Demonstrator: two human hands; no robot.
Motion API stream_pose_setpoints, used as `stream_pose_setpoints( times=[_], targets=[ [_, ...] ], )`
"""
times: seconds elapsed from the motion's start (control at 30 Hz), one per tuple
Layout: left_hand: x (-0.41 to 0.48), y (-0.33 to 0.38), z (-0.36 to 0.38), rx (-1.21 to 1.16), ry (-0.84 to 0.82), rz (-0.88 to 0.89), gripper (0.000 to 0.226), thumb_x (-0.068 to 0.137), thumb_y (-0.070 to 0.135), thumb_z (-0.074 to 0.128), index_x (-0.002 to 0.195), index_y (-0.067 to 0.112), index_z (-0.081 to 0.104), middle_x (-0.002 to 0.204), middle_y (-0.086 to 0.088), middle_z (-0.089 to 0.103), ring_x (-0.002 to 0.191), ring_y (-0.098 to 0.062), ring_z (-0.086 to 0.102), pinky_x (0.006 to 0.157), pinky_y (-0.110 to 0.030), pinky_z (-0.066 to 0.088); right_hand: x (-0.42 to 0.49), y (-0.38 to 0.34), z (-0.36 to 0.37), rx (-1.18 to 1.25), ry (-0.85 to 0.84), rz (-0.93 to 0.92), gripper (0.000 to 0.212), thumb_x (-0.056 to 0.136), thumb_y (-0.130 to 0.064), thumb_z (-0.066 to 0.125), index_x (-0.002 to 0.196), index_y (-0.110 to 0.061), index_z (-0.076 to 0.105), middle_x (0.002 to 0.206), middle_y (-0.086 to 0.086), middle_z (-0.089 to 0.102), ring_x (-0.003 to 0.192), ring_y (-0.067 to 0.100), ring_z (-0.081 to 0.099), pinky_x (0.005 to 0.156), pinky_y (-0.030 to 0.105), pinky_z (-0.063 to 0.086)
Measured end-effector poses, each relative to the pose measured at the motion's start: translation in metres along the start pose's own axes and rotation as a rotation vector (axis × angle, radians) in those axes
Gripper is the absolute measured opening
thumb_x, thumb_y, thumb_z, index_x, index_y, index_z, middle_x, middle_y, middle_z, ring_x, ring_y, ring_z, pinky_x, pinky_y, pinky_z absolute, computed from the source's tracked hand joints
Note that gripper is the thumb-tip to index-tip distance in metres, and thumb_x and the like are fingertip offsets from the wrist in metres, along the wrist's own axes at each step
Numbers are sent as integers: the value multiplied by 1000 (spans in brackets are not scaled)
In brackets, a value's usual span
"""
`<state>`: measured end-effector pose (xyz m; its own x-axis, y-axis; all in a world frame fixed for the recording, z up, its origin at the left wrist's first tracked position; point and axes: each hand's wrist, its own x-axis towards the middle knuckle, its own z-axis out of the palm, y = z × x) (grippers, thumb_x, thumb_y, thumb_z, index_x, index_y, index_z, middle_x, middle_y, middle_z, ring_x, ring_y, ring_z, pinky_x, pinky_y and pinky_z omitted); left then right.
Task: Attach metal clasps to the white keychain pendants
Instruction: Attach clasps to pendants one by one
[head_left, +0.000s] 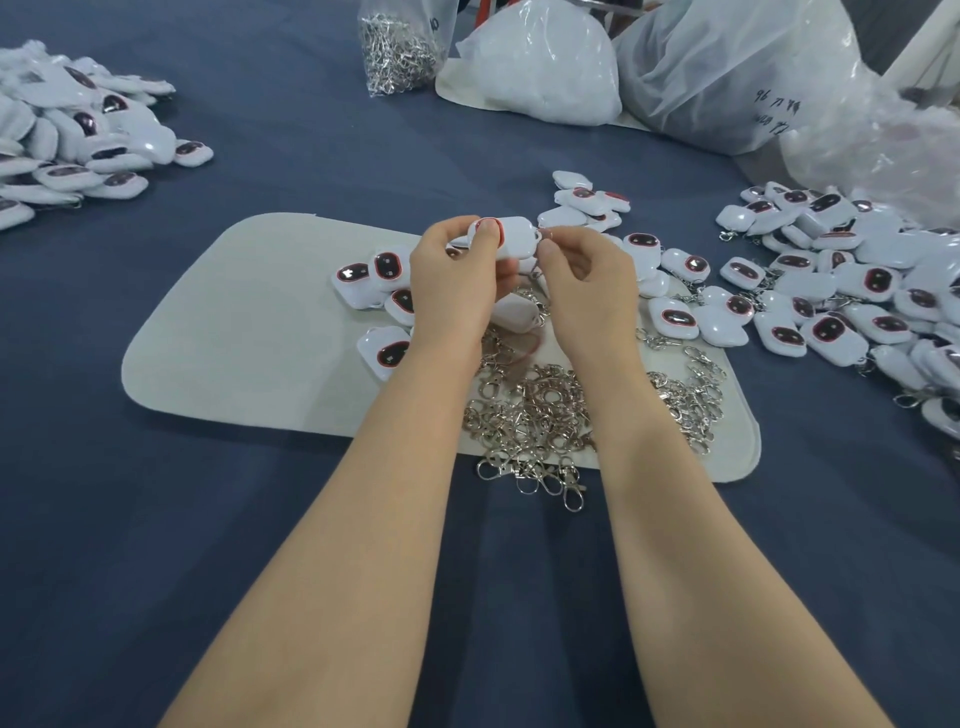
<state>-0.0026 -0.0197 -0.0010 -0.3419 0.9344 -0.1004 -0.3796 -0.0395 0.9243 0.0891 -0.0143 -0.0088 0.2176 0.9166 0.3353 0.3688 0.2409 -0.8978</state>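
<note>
- Pendant (514, 236): 1, white, held up over mat (234, 332), betw. both grips.
- Left grip (457, 275): clenched on pendant's left end, thumb on top.
- Right grip (587, 280): fingertips pinch pendant's right end; clasp in there or not, can't tell.
- Loose clasps (540, 415): 1 heap on mat's near edge, too many to count; some spill onto desk (260, 519).
- Spare pendants (387, 353): 4 on mat, just left of left grip.
- Pendant heaps (831, 291): 3 – far left, right, small one behind grips.
- Plastic bags (727, 67): 3 at back, 1 w/ clasps.
</note>
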Motion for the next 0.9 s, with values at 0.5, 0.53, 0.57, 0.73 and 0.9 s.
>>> stream_pose_setpoints(
  times=[0.5, 0.53, 0.57, 0.73, 0.9],
  targets=[
    [-4, 2, 0, 206, -38, 184, 14, 94, 16, 56, 107, 18, 60, 89, 1, 63, 65, -14, 65, 68, -30, 58, -4, 1, -1, -149, 138, -209, 11, 89, -2, 53, 92, -5, 63, 82, -3, 61, 76, 11, 52, 69, 10, 38],
    [-4, 2, 0, 255, -46, 227, 14, 94, 18, 56, 106, 21, 60, 89, 2, 64, 71, -21, 65, 76, -38, 58, -4, 2, -2, -180, 131, -222, 11, 89, -2, 53, 92, -4, 63, 82, -1, 61, 76, 12, 51, 68, 13, 36],
    [-5, 2, 0, 292, -59, 265, 13, 94, 19, 55, 106, 22, 59, 90, -2, 65, 78, -26, 65, 81, -43, 56, -4, 2, -2, -212, 124, -233, 12, 89, -2, 52, 92, -4, 64, 82, 1, 63, 76, 14, 51, 69, 16, 35],
    [-6, -1, 0, 426, -81, 408, 25, 96, 20, 52, 119, 18, 61, 109, -18, 66, 97, -33, 60, 84, -30, 48, -5, 2, -4, -286, 85, -253, 14, 89, -1, 51, 92, -3, 64, 86, 4, 65, 83, 19, 55, 75, 26, 39],
    [-5, 0, 0, 351, -47, 347, 22, 96, 19, 51, 117, 19, 60, 111, -8, 66, 98, -27, 63, 90, -41, 51, -7, 1, 0, -223, 64, -212, 13, 89, -5, 54, 96, -7, 65, 89, 2, 66, 83, 15, 57, 79, 23, 44]
  ],
)
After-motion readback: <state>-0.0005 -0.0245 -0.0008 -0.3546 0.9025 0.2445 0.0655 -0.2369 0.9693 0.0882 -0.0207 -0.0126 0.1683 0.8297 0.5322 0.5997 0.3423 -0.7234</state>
